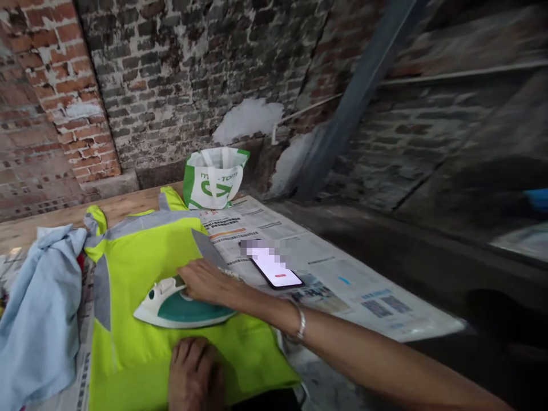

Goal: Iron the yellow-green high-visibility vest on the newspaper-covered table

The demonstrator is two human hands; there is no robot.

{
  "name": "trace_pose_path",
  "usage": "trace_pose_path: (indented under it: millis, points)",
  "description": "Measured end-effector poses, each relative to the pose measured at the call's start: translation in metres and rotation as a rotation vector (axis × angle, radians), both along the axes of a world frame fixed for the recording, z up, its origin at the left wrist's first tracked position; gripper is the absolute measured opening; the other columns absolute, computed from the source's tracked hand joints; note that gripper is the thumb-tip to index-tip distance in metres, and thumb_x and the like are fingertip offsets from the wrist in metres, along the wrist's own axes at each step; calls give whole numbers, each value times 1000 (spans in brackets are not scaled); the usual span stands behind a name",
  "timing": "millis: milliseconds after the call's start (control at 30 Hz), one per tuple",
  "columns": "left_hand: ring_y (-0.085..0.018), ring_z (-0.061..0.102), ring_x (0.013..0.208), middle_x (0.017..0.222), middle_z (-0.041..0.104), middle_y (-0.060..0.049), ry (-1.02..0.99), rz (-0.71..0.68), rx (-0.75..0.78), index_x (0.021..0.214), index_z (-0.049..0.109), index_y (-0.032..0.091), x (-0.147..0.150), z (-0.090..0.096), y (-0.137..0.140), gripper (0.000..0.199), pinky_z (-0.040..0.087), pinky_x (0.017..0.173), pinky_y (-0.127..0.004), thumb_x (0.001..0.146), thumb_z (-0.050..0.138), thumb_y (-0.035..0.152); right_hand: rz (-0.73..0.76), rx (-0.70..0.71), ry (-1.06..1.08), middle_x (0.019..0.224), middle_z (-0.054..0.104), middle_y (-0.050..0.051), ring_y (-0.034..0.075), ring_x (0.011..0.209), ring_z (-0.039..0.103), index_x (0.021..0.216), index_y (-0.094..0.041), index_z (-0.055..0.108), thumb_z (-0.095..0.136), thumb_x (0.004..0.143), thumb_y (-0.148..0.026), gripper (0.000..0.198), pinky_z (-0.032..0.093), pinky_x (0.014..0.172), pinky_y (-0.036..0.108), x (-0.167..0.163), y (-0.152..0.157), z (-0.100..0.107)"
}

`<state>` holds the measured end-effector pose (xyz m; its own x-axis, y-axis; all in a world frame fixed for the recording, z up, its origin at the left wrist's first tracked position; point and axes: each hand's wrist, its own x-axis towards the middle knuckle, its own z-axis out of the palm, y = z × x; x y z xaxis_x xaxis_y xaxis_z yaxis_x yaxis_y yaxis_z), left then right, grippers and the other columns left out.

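Note:
My right hand (205, 281) is closed around the handle of a clothes iron (188, 311) with a white and teal body. The iron lies on its soleplate on a neon-yellow shirt (145, 251) with grey panels, its tip pointing left. My left hand (194, 374) rests on the shirt's lower part, just below the iron. Its fingers are curled, and what they may hold is hidden. On my right wrist sits a silver bracelet (301, 321).
A lit phone (276, 271) lies on newspaper (363, 279) right of the shirt. Behind it stands a white and green bag (214, 180). Light-blue cloth (43, 319) lies at the left. A brick wall (171, 74) and a slanted grey beam (359, 97) rise beyond.

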<state>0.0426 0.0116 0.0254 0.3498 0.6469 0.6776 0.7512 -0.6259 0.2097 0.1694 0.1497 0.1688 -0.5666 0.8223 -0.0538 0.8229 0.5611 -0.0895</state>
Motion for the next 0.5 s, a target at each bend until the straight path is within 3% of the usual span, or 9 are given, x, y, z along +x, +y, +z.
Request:
trace_pose_path:
  millis: [100,200,367,500]
  points:
    - [-25,71,93,103,75,-7,5,4,6,109,63,21,-1,-1,-1,25,61,80,-41,91,49,11,-14,0,-18,103,79,20,31,103,74,108,-13,77,60,89,-25,28,50,81,32,1,-16,1]
    - [-24,71,91,102,75,-7,14,-2,-14,110,63,21,-2,-1,-2,25,61,80,-40,91,50,11,-34,9,-37,105,79,20,32,105,74,109,-13,77,61,88,-23,29,51,82,33,-2,-5,2]
    - [-23,70,92,101,75,-9,-43,-8,19,111,65,19,3,-6,0,26,61,83,-40,92,49,13,-108,84,-14,107,78,21,32,107,73,113,-13,76,56,91,-21,31,52,84,34,-12,54,-7]
    - [-24,71,87,95,76,-10,-189,37,144,106,68,20,14,-27,4,25,60,81,-41,94,46,16,-190,154,18,115,75,23,32,111,71,117,-13,76,52,94,-20,34,52,89,36,-24,118,-14]
